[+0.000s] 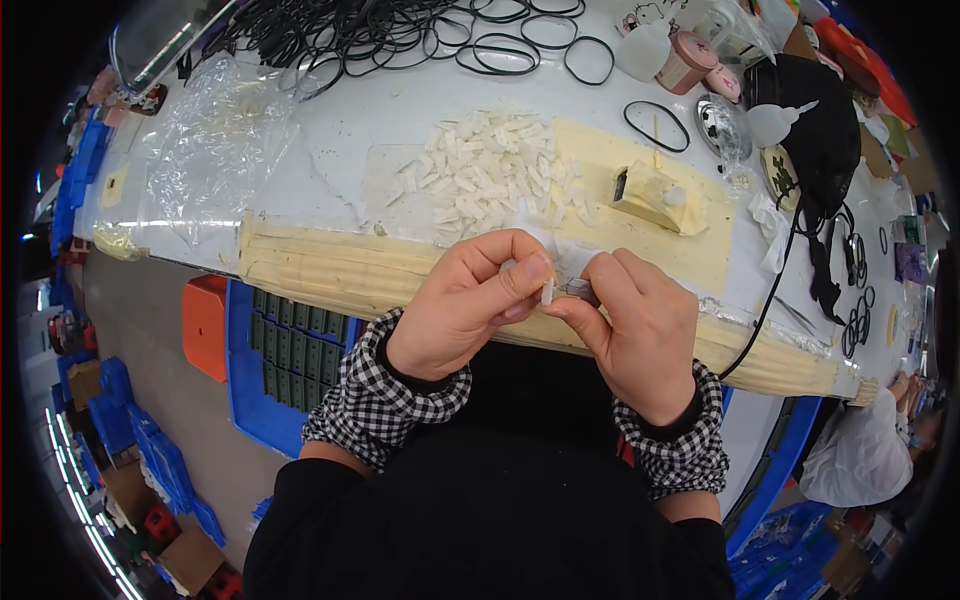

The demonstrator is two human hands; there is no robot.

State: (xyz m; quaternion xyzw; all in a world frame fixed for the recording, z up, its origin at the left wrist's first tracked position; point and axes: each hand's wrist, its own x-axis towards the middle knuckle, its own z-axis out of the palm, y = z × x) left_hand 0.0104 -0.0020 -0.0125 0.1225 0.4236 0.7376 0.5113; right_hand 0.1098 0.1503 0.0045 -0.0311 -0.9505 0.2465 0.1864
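A small white strip (548,291) is pinched between the thumb and forefinger of the left hand (462,308), just beside a small grey item (581,289) gripped in the right hand (645,330). Beyond, similar white pieces (490,165) are heaped on the worktable (390,108), near a tape-wrapped block (662,203); black elastic loops (497,54) are strewn farther back.

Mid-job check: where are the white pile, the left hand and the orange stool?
White pile (492,165), head view: middle of the heap.
Left hand (455,305), head view: near the thumb's base.
Orange stool (209,335), head view: its flat face.
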